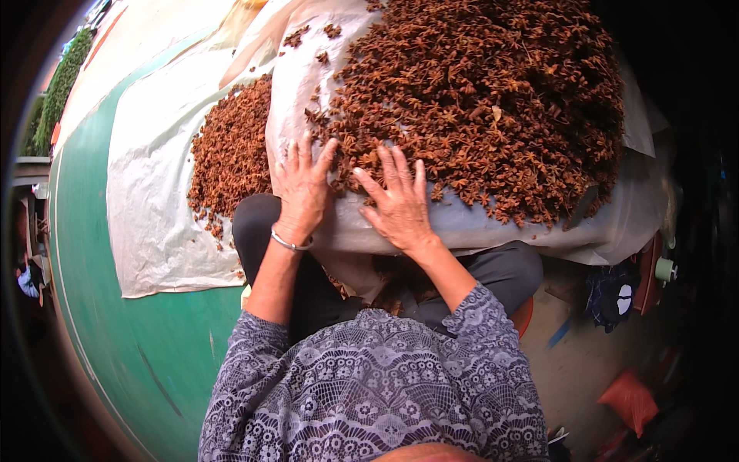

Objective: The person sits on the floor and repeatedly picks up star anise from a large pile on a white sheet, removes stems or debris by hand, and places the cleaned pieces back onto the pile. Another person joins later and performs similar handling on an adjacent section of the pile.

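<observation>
A broad heap of dried star anise covers most of the raised surface before me, on translucent plastic sheeting. My left hand lies palm down at the heap's left edge, fingers spread, with a silver bangle on the wrist. Beside it my right hand rests its fingertips on the near edge of the heap, fingers apart. Neither hand appears to grip anything, though the palms are hidden. Lower and to the left, a smaller pile of reddish-brown pieces sits on a pale sheet.
My bent knees flank the near edge of the sheeting. Green floor with a white line extends at left. To the right are a dark patterned cloth, a spool and a red plastic bag. A few loose star anise lie apart from the heap.
</observation>
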Demonstrator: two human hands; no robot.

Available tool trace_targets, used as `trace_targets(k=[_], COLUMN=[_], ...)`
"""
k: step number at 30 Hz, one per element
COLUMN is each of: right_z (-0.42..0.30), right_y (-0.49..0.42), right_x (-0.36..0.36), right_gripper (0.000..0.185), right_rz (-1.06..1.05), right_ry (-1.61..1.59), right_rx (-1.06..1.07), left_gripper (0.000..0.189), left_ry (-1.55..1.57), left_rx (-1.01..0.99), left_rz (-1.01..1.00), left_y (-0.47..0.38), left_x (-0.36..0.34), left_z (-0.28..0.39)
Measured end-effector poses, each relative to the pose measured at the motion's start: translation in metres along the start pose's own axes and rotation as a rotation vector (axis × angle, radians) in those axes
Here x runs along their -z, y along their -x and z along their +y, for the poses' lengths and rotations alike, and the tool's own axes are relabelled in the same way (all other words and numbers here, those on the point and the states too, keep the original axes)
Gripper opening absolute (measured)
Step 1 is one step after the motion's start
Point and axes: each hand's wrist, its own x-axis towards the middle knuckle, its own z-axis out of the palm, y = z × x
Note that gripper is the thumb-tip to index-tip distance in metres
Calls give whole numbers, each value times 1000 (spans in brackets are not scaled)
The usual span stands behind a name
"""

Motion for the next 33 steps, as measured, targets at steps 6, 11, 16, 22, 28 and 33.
trace_targets(k=[6, 11, 16, 22, 28, 33], right_z=[29, 62, 91, 100, 114, 93], right_y=[10, -44, -134, -202, -210, -139], right_x=[30, 41, 17, -4, 22, 34], right_gripper=[33, 32, 44, 57, 56, 13], right_rz=[172, 191, 26, -220, -31, 283], right_ry=[-148, 165, 422, 932, 527, 166], right_rx=[44, 55, 250, 232, 119, 179], left_gripper=[66, 37, 61, 62, 58, 27], left_ry=[189, 290, -105, -34, 120, 243], left_rx=[-85, -16, 99, 28, -70, 92], left_rz=[-22, 169, 8, -199, -39, 5], left_y=[18, 16, 2, -53, -68, -10], left_x=[5, 27, 26, 3, 17, 25], left_z=[14, -12, -10, -5, -23, -14])
